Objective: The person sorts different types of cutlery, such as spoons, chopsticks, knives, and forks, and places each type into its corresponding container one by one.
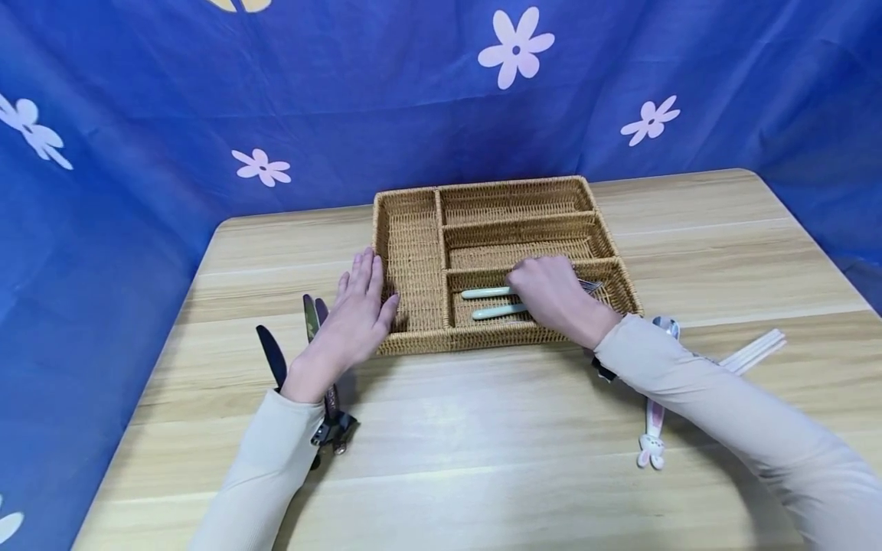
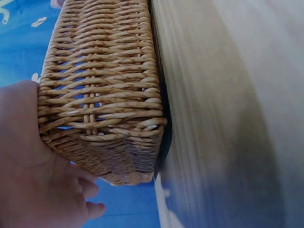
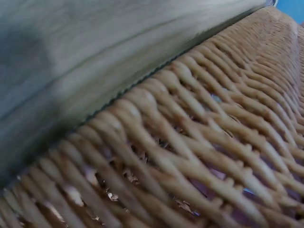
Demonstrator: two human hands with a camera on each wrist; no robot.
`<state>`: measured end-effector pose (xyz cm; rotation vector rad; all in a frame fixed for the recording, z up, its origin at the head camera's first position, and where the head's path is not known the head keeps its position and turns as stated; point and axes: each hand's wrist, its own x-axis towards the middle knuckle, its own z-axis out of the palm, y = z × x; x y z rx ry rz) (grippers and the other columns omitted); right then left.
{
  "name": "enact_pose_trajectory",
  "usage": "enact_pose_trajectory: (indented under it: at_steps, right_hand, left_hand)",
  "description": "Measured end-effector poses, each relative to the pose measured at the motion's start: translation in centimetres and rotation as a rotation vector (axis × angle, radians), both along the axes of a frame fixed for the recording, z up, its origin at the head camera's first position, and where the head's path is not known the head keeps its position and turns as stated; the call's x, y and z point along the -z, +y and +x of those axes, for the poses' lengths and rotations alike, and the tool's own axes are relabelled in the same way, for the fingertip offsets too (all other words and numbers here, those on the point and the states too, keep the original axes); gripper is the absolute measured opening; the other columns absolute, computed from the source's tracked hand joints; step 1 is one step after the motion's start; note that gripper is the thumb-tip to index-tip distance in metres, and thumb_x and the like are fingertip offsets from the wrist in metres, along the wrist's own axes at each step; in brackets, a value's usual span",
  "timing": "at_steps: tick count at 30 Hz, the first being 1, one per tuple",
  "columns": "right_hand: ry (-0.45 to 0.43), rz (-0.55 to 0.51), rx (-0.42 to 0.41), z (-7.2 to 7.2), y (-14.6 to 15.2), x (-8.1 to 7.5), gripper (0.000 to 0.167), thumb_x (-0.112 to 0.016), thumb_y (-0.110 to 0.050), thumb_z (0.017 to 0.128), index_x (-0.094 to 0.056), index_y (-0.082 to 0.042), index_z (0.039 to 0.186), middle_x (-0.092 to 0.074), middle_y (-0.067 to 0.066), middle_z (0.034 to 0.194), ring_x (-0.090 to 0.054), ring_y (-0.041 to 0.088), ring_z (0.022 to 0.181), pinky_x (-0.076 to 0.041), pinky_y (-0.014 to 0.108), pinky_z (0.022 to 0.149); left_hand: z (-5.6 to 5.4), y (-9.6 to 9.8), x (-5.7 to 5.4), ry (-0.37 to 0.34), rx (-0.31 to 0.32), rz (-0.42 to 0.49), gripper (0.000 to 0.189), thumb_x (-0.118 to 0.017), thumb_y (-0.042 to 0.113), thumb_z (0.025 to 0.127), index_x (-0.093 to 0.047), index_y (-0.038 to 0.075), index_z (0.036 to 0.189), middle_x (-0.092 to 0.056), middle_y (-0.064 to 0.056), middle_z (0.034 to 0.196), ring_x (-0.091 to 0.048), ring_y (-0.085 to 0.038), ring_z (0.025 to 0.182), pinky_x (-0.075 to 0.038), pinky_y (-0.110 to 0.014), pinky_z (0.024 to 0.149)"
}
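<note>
A woven wicker tray [image 1: 413, 342] with several compartments stands at the back of the table. At its left wall, my left hand [image 1: 353, 310] rests with straight fingers along the rim; in the left wrist view, the thumb side lies against the wicker corner. My right hand [image 1: 554, 297] reaches into the front right compartment, its fingers curled down over the forks. A mint-green-handled fork [image 1: 488, 292] runs under the hand, tines showing to the right. Another mint-green handle [image 1: 498, 311] lies just in front of it. The right fingertips are hidden; the right wrist view shows only wicker and tabletop.
Several dark-bladed knives [image 1: 271, 354] lie left of the tray, partly behind the left forearm. Right of it lie a spoon with a rabbit handle [image 1: 651, 448] and white chopsticks [image 1: 754, 352], partly covered by the right sleeve. A blue flowered cloth [image 1: 413, 92] hangs behind the table.
</note>
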<state>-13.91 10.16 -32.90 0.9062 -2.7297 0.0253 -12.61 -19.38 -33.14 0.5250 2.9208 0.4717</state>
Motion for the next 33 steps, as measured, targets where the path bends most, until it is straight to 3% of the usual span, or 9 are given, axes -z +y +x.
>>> enact_pose_trajectory:
  at_steps: [3, 7, 11, 14, 16, 21, 24, 27, 33]
  right_hand:
    - [0.029, -0.028, -0.023, 0.2, 0.5, 0.0, 0.025, -0.055, 0.015, 0.072, -0.065, -0.007, 0.066, -0.055, 0.003, 0.056, -0.045, 0.014, 0.044, -0.036, 0.025, 0.035]
    - [0.123, -0.201, -0.112, 0.9, 2.1, -0.2, 0.016, -0.063, 0.010, 0.078, -0.070, -0.004, 0.080, -0.063, 0.006, 0.067, -0.054, 0.017, 0.051, -0.037, 0.023, 0.036]
    - [0.238, -0.330, -0.210, 2.3, 4.3, -0.8, 0.016, -0.067, 0.008, 0.078, -0.068, 0.000, 0.092, -0.066, 0.011, 0.083, -0.063, 0.026, 0.070, -0.054, 0.031, 0.053]
    - [0.180, -0.366, -0.211, 4.1, 5.6, -1.5, 0.020, -0.068, 0.004, 0.078, -0.063, 0.000, 0.097, -0.065, 0.012, 0.092, -0.063, 0.028, 0.084, -0.057, 0.039, 0.070]
    - [0.133, -0.377, -0.195, 5.5, 6.3, -1.8, 0.021, -0.069, 0.003, 0.078, -0.061, -0.002, 0.096, -0.064, 0.010, 0.094, -0.062, 0.027, 0.087, -0.057, 0.040, 0.075]
    - [0.082, -0.309, -0.177, 9.3, 8.7, -2.0, 0.028, -0.056, 0.014, 0.068, -0.060, -0.005, 0.089, -0.060, 0.006, 0.091, -0.056, 0.023, 0.083, -0.053, 0.038, 0.071]
    - [0.015, -0.210, -0.154, 11.9, 10.1, -1.2, 0.039, -0.061, 0.016, 0.058, -0.063, -0.005, 0.090, -0.061, 0.007, 0.092, -0.059, 0.026, 0.085, -0.054, 0.042, 0.073]
    - [-0.018, -0.113, -0.102, 13.9, 10.7, -0.2, 0.044, -0.075, 0.012, 0.052, -0.066, -0.005, 0.091, -0.064, 0.010, 0.094, -0.061, 0.031, 0.087, -0.054, 0.050, 0.078]
    - [-0.018, -0.050, -0.055, 15.0, 11.1, 1.3, 0.045, -0.066, 0.018, 0.052, -0.066, -0.006, 0.090, -0.064, 0.010, 0.092, -0.062, 0.031, 0.087, -0.053, 0.049, 0.079]
  left_hand:
    - [-0.3, 0.2, 0.2, -0.001, 0.006, 0.006, 0.067, -0.027, 0.033, 0.105, 0.003, -0.005, 0.151, 0.015, -0.018, 0.158, 0.016, -0.028, 0.145, 0.004, -0.050, 0.118]
    - [-0.7, 0.5, 0.3, 0.000, 0.019, 0.000, 0.067, -0.027, 0.033, 0.105, 0.002, -0.006, 0.151, 0.015, -0.019, 0.158, 0.015, -0.029, 0.145, 0.003, -0.051, 0.118]
    - [-1.1, 0.4, 0.0, 0.009, 0.029, 0.000, 0.067, -0.027, 0.033, 0.105, 0.003, -0.006, 0.151, 0.016, -0.018, 0.158, 0.014, -0.031, 0.145, 0.003, -0.052, 0.118]
    - [-1.2, 0.2, -0.3, -0.001, 0.026, 0.005, 0.068, -0.027, 0.033, 0.105, 0.004, -0.006, 0.151, 0.018, -0.017, 0.158, 0.016, -0.030, 0.145, 0.005, -0.051, 0.118]
    - [-1.2, 0.0, -0.4, -0.008, 0.023, 0.009, 0.068, -0.027, 0.033, 0.105, 0.005, -0.006, 0.151, 0.020, -0.016, 0.157, 0.018, -0.029, 0.144, 0.007, -0.051, 0.117]
    - [-1.0, -0.2, -0.1, -0.003, 0.031, 0.027, 0.068, -0.027, 0.033, 0.105, 0.005, -0.007, 0.150, 0.021, -0.017, 0.157, 0.018, -0.030, 0.144, 0.008, -0.053, 0.116]
    - [-0.6, -0.2, 0.3, -0.012, 0.039, 0.030, 0.068, -0.028, 0.032, 0.105, 0.004, -0.007, 0.150, 0.019, -0.018, 0.157, 0.018, -0.032, 0.144, 0.007, -0.054, 0.116]
    - [-0.4, -0.2, 0.6, -0.017, 0.042, 0.035, 0.068, -0.028, 0.033, 0.105, 0.004, -0.007, 0.150, 0.020, -0.017, 0.157, 0.018, -0.032, 0.144, 0.006, -0.055, 0.116]
    - [-0.6, -0.5, 0.7, 0.004, 0.049, 0.061, 0.071, -0.030, 0.036, 0.104, 0.004, -0.006, 0.150, 0.023, -0.014, 0.156, 0.017, -0.033, 0.144, 0.007, -0.056, 0.115]
